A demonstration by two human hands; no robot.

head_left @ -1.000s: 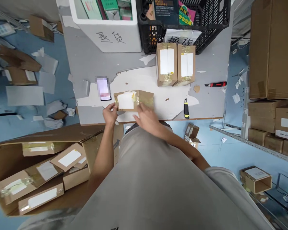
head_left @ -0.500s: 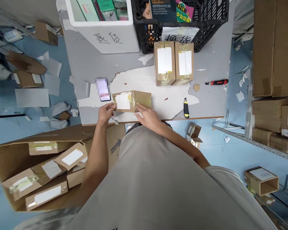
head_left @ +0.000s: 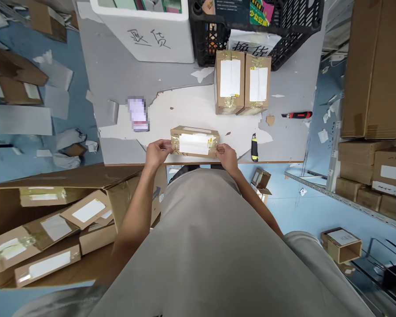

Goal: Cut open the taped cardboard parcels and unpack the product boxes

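A small taped cardboard box with a white label is at the table's near edge, between my two hands. My left hand grips its left end with fingers and thumb closed. At the right end, my right hand pinches the corner by the tape. A phone with a blurred screen lies to the left. Beyond the box stand two taped cardboard boxes side by side, both labelled. Toward the right lie a yellow-and-black utility knife and a red-and-black utility knife.
A white foam bin and a black plastic crate stand at the table's back. On the floor at left, a large carton holds several parcels. Stacked cartons fill a rack at right. Paper scraps lie on the table.
The small box has shifted right and turned, showing its label in a new position. My right hand has moved from its top to its right end. The camera view has shifted slightly.
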